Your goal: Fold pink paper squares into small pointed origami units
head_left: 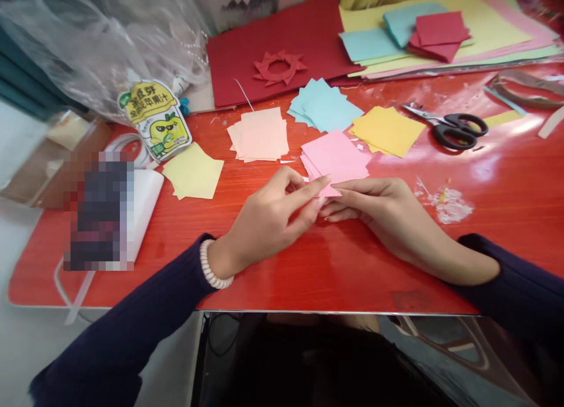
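Note:
My left hand point(268, 219) and my right hand point(379, 210) meet at the middle of the red table point(308, 272). Both pinch the near corner of a pink paper square point(328, 189) at the front of a small pink paper stack point(335, 155). The fingertips of the two hands touch each other over that corner. A white bead bracelet point(214, 266) sits on my left wrist. Both arms wear dark sleeves.
Stacks of paper squares lie behind: peach point(261, 134), light blue point(324, 104), orange-yellow point(388, 130), pale yellow point(194, 172). Black-handled scissors point(453, 128) lie right. A red folded paper ring point(278, 67) rests on red sheets. A juice pouch point(158, 120) and plastic bag stand left.

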Available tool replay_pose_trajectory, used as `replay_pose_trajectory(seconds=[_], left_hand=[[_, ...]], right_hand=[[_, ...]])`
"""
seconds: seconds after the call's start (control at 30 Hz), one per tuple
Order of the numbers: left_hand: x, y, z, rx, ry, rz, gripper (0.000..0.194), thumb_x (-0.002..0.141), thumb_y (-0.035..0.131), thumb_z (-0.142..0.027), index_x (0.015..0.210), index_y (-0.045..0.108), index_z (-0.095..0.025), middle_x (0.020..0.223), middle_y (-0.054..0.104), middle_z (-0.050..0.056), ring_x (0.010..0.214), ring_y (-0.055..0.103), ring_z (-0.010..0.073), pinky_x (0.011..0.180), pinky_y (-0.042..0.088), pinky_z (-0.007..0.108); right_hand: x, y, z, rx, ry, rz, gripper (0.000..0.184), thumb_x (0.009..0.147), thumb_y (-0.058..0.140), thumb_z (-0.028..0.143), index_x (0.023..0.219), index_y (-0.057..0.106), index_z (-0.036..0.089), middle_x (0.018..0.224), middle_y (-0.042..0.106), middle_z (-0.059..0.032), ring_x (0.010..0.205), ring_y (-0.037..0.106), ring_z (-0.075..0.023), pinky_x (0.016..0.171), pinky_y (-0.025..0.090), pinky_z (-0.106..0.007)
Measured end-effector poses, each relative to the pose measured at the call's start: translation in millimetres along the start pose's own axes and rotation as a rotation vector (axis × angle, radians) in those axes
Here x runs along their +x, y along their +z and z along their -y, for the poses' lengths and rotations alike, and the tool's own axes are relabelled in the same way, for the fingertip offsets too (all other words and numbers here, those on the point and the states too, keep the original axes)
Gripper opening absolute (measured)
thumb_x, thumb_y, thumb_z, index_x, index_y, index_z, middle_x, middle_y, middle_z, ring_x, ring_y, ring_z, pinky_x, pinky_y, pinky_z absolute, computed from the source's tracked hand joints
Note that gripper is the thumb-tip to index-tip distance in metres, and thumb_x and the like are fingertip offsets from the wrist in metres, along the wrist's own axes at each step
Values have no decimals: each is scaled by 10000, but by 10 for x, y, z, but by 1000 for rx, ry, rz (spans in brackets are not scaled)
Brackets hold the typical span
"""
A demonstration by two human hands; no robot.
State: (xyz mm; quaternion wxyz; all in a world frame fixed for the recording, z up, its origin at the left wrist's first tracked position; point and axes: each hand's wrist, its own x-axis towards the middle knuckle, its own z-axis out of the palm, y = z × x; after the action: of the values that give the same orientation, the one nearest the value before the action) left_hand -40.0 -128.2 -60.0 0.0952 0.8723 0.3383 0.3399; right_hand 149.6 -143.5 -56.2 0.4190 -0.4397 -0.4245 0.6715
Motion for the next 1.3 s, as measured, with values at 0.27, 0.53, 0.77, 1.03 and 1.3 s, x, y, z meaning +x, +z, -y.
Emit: replay_pose_trajectory(seconds=[0.27, 0.53, 0.77, 1.03, 1.3], left_hand=[[44, 4, 50, -599, -458, 0, 243, 805, 671, -269, 1020, 573, -213, 878, 599, -1, 804, 590, 97, 700, 519, 198], [102, -106, 94, -561, -453, 46, 240, 899, 538, -240, 1112, 648, -255, 856, 580, 17, 835, 571, 120, 843, 509, 300], [96, -60, 53, -670, -475, 37, 135, 824, 649, -283, 885, 603, -171, 871, 622, 17, 795, 592, 102, 712, 507, 221], [93, -86, 72, -401, -301, 54, 65, 828, 643, -250, 849, 643, -188, 941, 554, 29, 805, 541, 94, 728, 473, 223], [93, -77, 43, -490, -360, 75, 125, 851, 618, -261, 954, 644, -195, 882, 628, 9, 787, 590, 89, 709, 480, 207]], right_hand=[[5, 6, 26, -16, -9, -43, 117, 755, 732, 285, 821, 713, 191, 758, 721, -15, 692, 689, -124, 712, 567, -237], [10, 16, 22, -15, -45, -50, 92, 793, 696, 244, 804, 658, 161, 724, 699, -11, 659, 677, -100, 668, 561, -193], [-12, 48, 3, -51, -84, -12, 66, 819, 673, 219, 797, 636, 169, 750, 713, -8, 699, 696, -109, 692, 575, -200], [-17, 69, 11, -132, -100, 80, 64, 861, 630, 222, 837, 624, 163, 789, 716, -2, 728, 698, -94, 704, 568, -174], [-34, 78, 0, -210, -91, 89, 134, 878, 600, 298, 940, 623, 183, 867, 715, -18, 797, 698, -133, 766, 569, -257]])
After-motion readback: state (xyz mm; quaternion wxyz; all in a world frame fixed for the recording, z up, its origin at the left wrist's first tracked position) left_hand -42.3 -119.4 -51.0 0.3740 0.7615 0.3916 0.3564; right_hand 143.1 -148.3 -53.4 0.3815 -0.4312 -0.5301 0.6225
